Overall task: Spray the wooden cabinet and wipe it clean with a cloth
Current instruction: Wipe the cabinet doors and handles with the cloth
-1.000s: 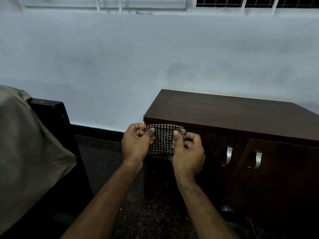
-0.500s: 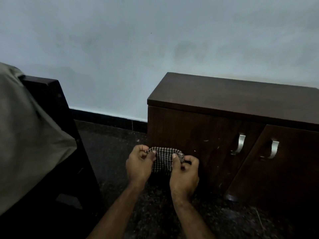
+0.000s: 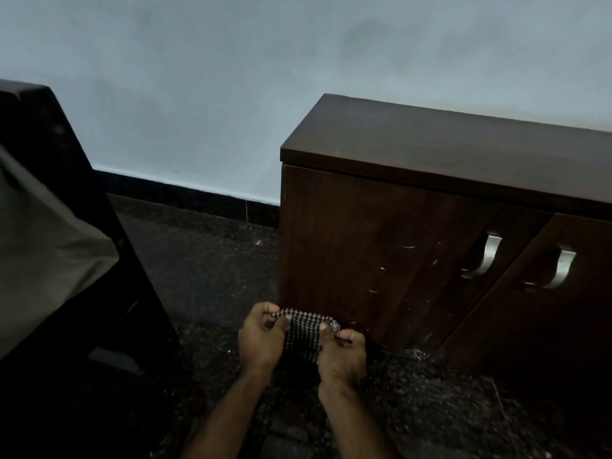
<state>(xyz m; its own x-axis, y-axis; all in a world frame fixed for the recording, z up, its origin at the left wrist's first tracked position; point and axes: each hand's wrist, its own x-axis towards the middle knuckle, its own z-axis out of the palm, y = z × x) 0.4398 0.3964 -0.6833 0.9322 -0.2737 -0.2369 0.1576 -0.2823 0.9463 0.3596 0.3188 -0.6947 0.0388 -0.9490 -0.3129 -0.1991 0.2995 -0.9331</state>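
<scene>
A dark brown wooden cabinet stands against the pale wall, with two doors and curved metal handles. Low in front of its left door I hold a small black-and-white checked cloth between both hands. My left hand pinches its left top corner with thumb and curled fingers. My right hand pinches the right top corner the same way. The cloth hangs folded between them, just clear of the cabinet's lower front. No spray bottle is in view.
A dark piece of furniture draped with a grey-green fabric stands at the left. Dark speckled floor lies between it and the cabinet. A black skirting strip runs along the wall.
Both hands and the cloth have dropped from the cabinet's top edge to near its base. The view has tilted down and moved closer; the window bars are out of sight.
</scene>
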